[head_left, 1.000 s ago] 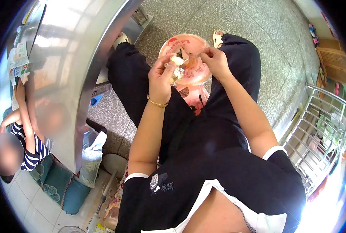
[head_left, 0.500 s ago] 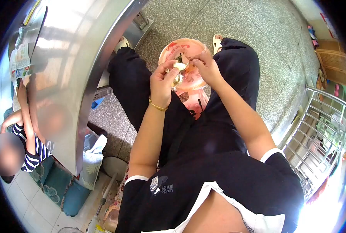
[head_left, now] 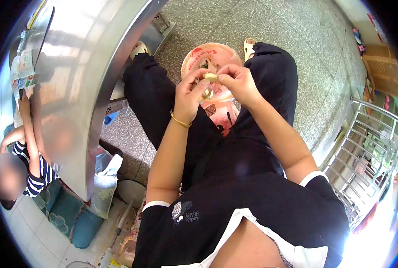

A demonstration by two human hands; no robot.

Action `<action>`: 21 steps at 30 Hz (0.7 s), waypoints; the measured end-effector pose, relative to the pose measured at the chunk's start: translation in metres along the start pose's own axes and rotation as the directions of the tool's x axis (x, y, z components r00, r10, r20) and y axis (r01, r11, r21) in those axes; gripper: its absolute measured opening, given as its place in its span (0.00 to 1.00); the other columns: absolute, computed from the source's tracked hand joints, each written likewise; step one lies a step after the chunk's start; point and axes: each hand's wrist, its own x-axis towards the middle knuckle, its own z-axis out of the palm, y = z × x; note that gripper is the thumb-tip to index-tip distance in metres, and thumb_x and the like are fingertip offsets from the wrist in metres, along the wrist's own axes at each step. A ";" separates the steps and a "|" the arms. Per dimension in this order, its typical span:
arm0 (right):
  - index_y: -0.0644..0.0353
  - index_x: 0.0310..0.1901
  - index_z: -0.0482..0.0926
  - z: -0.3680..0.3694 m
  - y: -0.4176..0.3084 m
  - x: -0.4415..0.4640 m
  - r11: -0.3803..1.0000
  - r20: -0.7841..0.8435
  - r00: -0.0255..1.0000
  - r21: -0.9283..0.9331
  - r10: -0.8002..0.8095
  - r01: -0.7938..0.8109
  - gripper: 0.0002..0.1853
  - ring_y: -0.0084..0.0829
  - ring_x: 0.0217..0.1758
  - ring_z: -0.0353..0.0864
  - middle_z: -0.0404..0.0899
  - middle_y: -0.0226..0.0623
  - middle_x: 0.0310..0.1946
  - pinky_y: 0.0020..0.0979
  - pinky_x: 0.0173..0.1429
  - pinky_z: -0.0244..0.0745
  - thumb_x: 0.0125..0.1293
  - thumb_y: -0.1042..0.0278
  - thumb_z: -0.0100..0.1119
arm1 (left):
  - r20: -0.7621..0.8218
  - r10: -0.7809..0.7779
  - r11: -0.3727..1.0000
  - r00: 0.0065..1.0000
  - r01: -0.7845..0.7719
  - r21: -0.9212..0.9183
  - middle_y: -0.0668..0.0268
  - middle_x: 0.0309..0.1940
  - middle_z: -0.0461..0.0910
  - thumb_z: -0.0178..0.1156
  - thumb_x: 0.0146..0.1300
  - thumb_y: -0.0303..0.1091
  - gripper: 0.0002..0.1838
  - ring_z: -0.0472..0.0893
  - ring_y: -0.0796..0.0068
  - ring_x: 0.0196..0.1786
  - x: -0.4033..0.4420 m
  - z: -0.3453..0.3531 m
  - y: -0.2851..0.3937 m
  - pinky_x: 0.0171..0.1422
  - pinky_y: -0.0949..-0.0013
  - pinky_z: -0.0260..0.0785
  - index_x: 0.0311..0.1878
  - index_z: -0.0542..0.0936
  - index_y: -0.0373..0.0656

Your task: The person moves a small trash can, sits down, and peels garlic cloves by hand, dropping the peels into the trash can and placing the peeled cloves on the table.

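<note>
Over bin rim (head_left: pixel 229 51), hands (head_left: pixel 188 97) pinching pale piece (head_left: pixel 211 77)

- A shiny table (head_left: pixel 89 58) stood at the view's left edge.
- Beside it was a person in a striped top (head_left: pixel 38 181).
- A teal cushion (head_left: pixel 86 228) lay below.
- A metal rack (head_left: pixel 364 156) stood at right, on speckled flooring (head_left: pixel 315 85).

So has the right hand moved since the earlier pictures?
Yes. Against the pink-lined bin, the right hand has come in from the right side, towards the left hand; its fingertips are now at the pale piece.
</note>
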 end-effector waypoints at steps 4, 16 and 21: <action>0.63 0.30 0.75 0.010 -0.001 -0.004 0.743 0.071 0.969 0.628 0.239 -0.229 0.03 0.13 0.19 0.62 0.71 0.27 0.21 0.16 0.22 0.55 0.58 0.75 0.52 | 0.021 -0.062 0.949 0.998 0.065 -0.310 0.66 0.39 0.76 0.50 0.64 0.26 0.12 0.76 0.81 0.40 0.001 0.004 0.000 0.46 0.77 0.69 0.50 0.73 0.35; 0.64 0.31 0.77 0.012 -0.007 -0.009 0.997 -0.077 0.996 0.061 -0.047 0.052 0.05 0.14 0.25 0.70 0.75 0.26 0.23 0.19 0.30 0.66 0.56 0.71 0.57 | 0.095 -0.158 0.888 0.983 0.184 -0.421 0.65 0.38 0.77 0.50 0.65 0.30 0.10 0.77 0.77 0.40 0.002 -0.006 -0.010 0.44 0.73 0.72 0.47 0.72 0.38; 0.64 0.30 0.77 0.013 -0.009 -0.006 0.998 -0.145 0.988 -0.038 -0.052 0.047 0.05 0.14 0.26 0.71 0.76 0.26 0.23 0.19 0.31 0.68 0.56 0.72 0.57 | 0.118 -0.140 0.903 0.983 0.176 -0.391 0.65 0.38 0.77 0.50 0.65 0.31 0.09 0.77 0.76 0.39 0.003 -0.006 -0.008 0.43 0.71 0.73 0.46 0.72 0.39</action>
